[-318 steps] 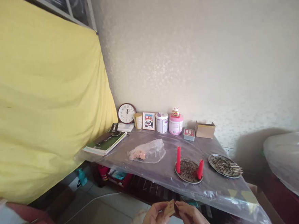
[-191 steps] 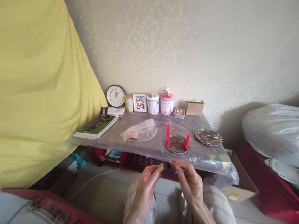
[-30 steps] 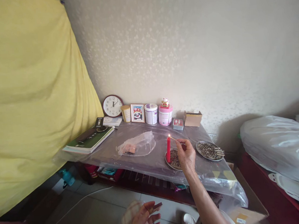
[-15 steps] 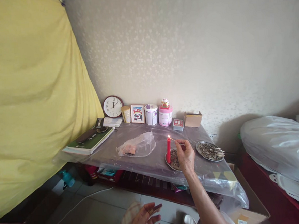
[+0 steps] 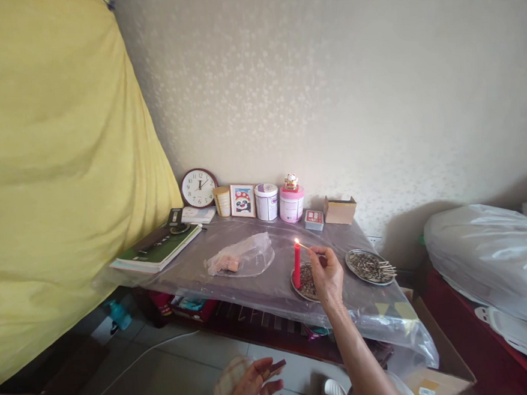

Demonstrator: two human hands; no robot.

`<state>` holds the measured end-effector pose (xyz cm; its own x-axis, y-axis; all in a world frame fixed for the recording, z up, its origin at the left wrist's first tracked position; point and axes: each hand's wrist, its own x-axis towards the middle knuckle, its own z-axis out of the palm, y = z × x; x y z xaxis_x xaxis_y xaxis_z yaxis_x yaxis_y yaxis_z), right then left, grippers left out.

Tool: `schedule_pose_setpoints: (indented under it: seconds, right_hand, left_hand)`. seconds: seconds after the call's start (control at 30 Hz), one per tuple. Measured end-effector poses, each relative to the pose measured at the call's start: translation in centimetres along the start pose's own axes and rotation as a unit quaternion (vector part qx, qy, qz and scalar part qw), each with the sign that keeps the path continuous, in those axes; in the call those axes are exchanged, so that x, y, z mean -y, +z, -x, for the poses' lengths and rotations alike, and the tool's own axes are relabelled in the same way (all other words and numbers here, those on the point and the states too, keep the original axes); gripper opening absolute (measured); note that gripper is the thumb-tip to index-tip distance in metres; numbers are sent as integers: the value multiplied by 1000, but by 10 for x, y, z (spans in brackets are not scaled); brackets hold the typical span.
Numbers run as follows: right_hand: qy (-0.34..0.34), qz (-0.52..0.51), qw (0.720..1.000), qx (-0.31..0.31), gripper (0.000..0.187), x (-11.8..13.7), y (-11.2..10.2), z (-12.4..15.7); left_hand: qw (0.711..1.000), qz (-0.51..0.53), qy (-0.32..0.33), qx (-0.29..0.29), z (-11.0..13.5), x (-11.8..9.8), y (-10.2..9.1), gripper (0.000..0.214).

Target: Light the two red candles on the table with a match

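My right hand point(image 5: 328, 274) reaches over the table and pinches a lit match point(image 5: 301, 245), its flame at the top of a tall red candle point(image 5: 297, 264). The candle stands upright in a round metal plate point(image 5: 302, 286) filled with dark bits. My hand hides the shorter red candle on that plate. My left hand point(image 5: 254, 390) stays low near my lap, fingers half curled around a small matchbox point(image 5: 275, 367).
A second metal plate point(image 5: 368, 266) with sticks lies to the right. A plastic bag point(image 5: 243, 259), a green book point(image 5: 159, 249), a clock point(image 5: 198, 188), jars, a framed picture and a cardboard box point(image 5: 339, 209) sit on the plastic-covered table point(image 5: 197, 280). Yellow cloth hangs left; a bagged bundle point(image 5: 488, 254) lies right.
Earlier both hands held the matchbox and a match near my lap. My right hand has since reached to the tall candle with a burning match; in the last second it barely moved.
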<state>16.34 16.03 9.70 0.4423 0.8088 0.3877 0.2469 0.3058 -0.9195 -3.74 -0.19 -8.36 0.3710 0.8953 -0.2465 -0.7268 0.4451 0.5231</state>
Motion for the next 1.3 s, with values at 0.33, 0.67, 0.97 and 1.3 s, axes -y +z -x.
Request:
schedule_pose_setpoints:
  seconds: [0.33, 0.67, 0.97, 1.3]
  right_hand:
    - [1, -24, 1000, 1, 33, 7, -3, 3]
    - [-9, -82, 996, -19, 37, 29, -27, -2]
    - [-1, -169, 983, -69, 39, 26, -74, -22]
    - [30, -160, 983, -82, 38, -13, -92, -16]
  left_hand:
    - [1000, 3, 12, 3, 2, 2, -4, 26]
    - [1000, 5, 16, -20, 4, 3, 1, 26]
    - [999, 7, 17, 26, 1, 0, -8, 28]
    - [999, -14, 45, -13, 6, 1, 2, 29]
